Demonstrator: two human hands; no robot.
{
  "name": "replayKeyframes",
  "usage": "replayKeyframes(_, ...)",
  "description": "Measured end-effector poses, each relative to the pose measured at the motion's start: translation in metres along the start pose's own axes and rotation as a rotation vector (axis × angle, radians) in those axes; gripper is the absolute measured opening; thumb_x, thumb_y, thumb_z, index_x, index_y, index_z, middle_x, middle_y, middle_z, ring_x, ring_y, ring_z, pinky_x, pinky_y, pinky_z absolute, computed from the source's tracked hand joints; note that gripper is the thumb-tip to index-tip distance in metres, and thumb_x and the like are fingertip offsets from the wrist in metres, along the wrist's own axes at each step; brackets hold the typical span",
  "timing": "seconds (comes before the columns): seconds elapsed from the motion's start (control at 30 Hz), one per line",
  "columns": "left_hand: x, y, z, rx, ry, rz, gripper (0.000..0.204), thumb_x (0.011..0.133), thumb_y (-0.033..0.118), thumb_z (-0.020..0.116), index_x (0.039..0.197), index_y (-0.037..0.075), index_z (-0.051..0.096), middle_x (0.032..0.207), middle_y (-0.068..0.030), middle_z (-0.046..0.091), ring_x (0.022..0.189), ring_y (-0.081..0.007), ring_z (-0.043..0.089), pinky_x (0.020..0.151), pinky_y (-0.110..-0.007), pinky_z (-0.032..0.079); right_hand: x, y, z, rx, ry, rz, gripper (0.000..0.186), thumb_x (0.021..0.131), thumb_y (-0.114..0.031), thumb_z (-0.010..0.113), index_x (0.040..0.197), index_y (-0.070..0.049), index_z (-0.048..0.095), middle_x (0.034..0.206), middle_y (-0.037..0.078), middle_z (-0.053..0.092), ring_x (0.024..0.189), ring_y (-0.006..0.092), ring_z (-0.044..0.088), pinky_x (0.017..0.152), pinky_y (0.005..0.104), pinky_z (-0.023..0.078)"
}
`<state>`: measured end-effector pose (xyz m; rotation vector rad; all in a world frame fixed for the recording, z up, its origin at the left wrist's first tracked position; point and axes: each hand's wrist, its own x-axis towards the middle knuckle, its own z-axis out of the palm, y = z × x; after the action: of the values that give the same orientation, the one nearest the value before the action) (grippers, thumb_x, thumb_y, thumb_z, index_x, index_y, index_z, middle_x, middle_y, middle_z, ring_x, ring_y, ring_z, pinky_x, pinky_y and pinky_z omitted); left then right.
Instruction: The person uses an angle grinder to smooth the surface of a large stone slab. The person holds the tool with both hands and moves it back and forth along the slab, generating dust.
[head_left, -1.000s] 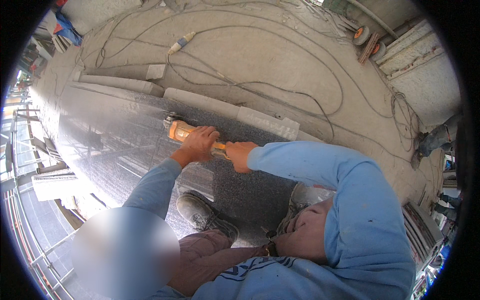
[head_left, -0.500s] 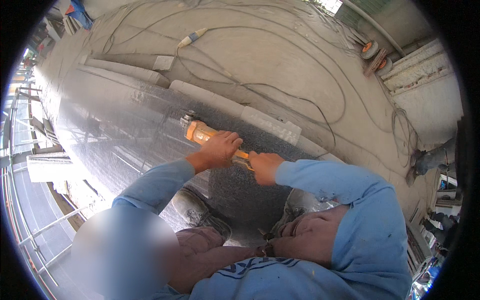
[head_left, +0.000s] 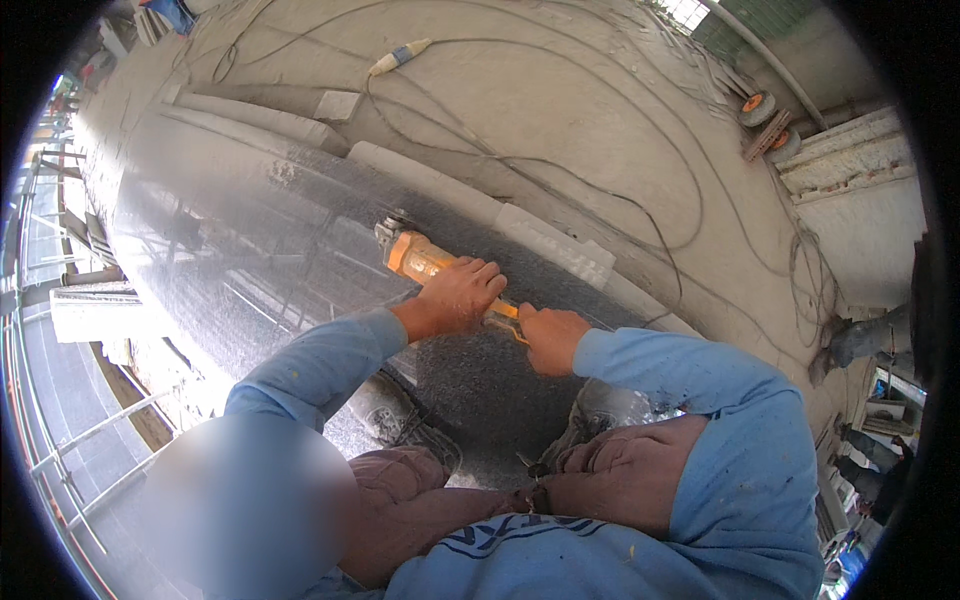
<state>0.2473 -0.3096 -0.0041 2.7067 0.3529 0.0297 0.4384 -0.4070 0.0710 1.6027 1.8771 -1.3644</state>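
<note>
An orange angle grinder (head_left: 418,258) lies low over a dark, glossy stone slab (head_left: 300,250), its metal head pointing to the far left. My left hand (head_left: 458,297) is wrapped around the middle of its body. Behind it, my right hand (head_left: 553,340) is closed on the rear handle. The grinder's disc is mostly hidden beneath the head, so I cannot tell whether it touches the stone. The slab is dull and speckled near my hands and shinier towards the left. My shoes (head_left: 385,410) are at the slab's near side.
Pale stone blocks (head_left: 550,240) line the slab's far edge. Beyond them, dark cables (head_left: 560,165) loop over the dusty floor, with a pale connector (head_left: 400,57) among them. Small orange-hubbed wheels (head_left: 757,105) stand far right. Another person's legs (head_left: 865,340) show at the right edge.
The whole view has shifted slightly, so the floor and cables sit a little further up and right. Both hands and the grinder have moved slightly right in the picture; the grip is unchanged.
</note>
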Motion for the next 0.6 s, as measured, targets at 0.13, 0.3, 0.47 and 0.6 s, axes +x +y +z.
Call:
replayKeyframes(0.13, -0.005, -0.01, 0.001, 0.01, -0.004, -0.001, 0.05, 0.064, 0.014, 0.08, 0.109, 0.002, 0.06, 0.101, -0.012, 0.059, 0.098, -0.0313, 0.062, 0.089, -0.043, 0.05, 0.009, -0.003, 0.002, 0.0, 0.029, -0.024, 0.034, 0.085, -0.004, 0.064, 0.114, 0.004, 0.049, 0.098, 0.028, 0.069, 0.092, 0.0419, 0.071, 0.079, 0.0493, 0.057)
replayKeyframes(0.3, -0.007, -0.016, -0.004, 0.0, 0.033, 0.011, 0.041, 0.066, 0.014, 0.078, 0.102, 0.003, 0.06, 0.099, -0.0125, 0.058, 0.098, -0.0314, 0.062, 0.088, -0.043, 0.05, 0.016, -0.004, -0.002, 0.014, 0.031, -0.05, 0.033, 0.085, -0.004, 0.063, 0.114, 0.005, 0.049, 0.099, 0.028, 0.069, 0.093, 0.0417, 0.071, 0.08, 0.05, 0.056)
replayKeyframes(0.47, -0.009, -0.026, -0.001, 0.018, -0.036, -0.026, 0.058, 0.061, 0.017, 0.084, 0.111, 0.002, 0.059, 0.106, -0.0128, 0.059, 0.101, -0.0322, 0.062, 0.092, -0.044, 0.051, 0.027, -0.004, -0.003, 0.013, 0.036, -0.065, 0.033, 0.085, -0.004, 0.063, 0.113, 0.005, 0.049, 0.1, 0.027, 0.069, 0.094, 0.0416, 0.071, 0.079, 0.0496, 0.056)
replayKeyframes(0.6, -0.013, -0.036, 0.002, 0.034, -0.076, -0.055, 0.068, 0.057, 0.018, 0.086, 0.117, 0.001, 0.058, 0.109, -0.0134, 0.059, 0.104, -0.0329, 0.061, 0.095, -0.045, 0.051, 0.042, -0.001, 0.001, 0.004, 0.048, -0.09, 0.036, 0.085, -0.007, 0.064, 0.116, 0.005, 0.049, 0.099, 0.027, 0.069, 0.092, 0.0417, 0.071, 0.08, 0.0493, 0.057)
